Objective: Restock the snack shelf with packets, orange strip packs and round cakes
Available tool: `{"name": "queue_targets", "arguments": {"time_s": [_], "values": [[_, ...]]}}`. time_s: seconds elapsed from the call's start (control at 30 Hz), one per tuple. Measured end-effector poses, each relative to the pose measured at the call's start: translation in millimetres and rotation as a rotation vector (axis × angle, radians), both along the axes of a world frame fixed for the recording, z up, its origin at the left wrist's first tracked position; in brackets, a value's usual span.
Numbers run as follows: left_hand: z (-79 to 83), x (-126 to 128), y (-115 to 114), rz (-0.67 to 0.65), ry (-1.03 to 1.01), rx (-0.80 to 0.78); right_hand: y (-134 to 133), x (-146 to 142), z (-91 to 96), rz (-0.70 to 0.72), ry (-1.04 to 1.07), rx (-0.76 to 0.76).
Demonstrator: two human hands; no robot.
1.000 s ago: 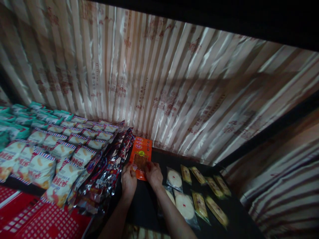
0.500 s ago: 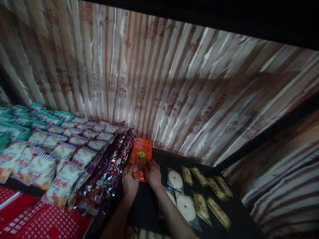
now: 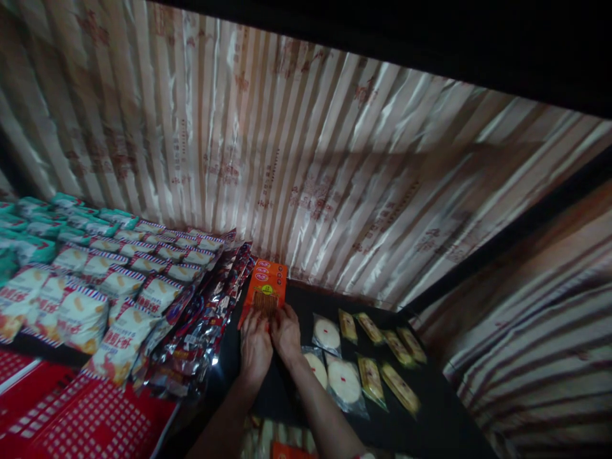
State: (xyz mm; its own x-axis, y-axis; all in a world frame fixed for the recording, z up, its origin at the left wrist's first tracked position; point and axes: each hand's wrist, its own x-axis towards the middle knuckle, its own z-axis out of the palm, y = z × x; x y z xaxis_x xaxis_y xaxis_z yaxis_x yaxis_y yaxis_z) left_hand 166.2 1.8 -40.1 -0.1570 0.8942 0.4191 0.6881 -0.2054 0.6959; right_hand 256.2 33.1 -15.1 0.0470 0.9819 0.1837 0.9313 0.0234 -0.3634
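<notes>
An orange snack packet [image 3: 273, 274] with a window onto brown strips lies on the black shelf [image 3: 287, 389], its far end by the striped backing. My left hand [image 3: 257, 341] rests over the packet's lower end, fingers stretched out on its front. At the lower right edge, my right hand [image 3: 285, 333] has its fingers bent against the same packet, gripping that edge. The two hands are close together and cover the packet's bottom. Left of it stands a row of dark red shiny packets [image 3: 210, 331].
White snack bags [image 3: 119, 280] in rows and green bags [image 3: 33, 247] fill the left. Round white wrapped cakes [image 3: 345, 382] and yellow wrapped bars [image 3: 400, 389] lie to the right. A red basket [image 3: 105, 424] is at lower left; a dark bar [image 3: 382, 70] crosses overhead.
My left hand has slid inward from the packet's left edge onto its lower front. My right hand has moved slightly down. The packet stays about where it was; the view has shifted a little.
</notes>
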Motion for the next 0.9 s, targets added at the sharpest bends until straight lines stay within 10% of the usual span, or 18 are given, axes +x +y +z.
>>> {"name": "queue_targets", "arguments": {"time_s": [0.6,0.9], "values": [[10.7,-15.4,-87.1,-0.227,0.173,-0.045,-106.9,-11.3,-2.5,0.082,0.170,0.112],[-12.4,-15.8,-159.0,-0.382,0.140,0.062,-186.0,-3.7,-17.3,0.096,0.221,0.151]]}}
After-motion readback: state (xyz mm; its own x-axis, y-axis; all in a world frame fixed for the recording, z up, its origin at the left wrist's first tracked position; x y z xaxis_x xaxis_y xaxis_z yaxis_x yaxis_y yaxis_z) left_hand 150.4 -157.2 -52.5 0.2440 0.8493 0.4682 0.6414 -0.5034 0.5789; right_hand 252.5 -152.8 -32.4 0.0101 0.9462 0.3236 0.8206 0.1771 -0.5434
